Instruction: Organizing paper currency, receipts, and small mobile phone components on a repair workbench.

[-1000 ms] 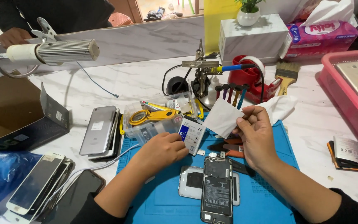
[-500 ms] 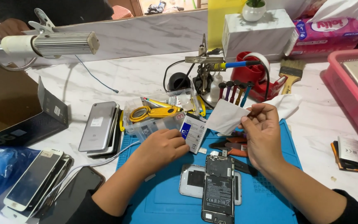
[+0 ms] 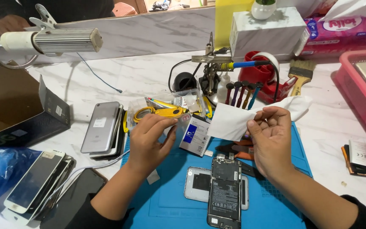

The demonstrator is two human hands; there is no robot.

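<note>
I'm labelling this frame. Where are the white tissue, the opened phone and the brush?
white tissue (image 3: 229,121), head view, on its flat middle.
opened phone (image 3: 224,193), head view, on its exposed battery.
brush (image 3: 303,65), head view, on its bristles.

An opened phone (image 3: 224,191) lies on the mat (image 3: 272,208) (near its front edge), a stack of phones (image 3: 102,129) lies to its left, and a tray (image 3: 361,91) stands far right.
</note>
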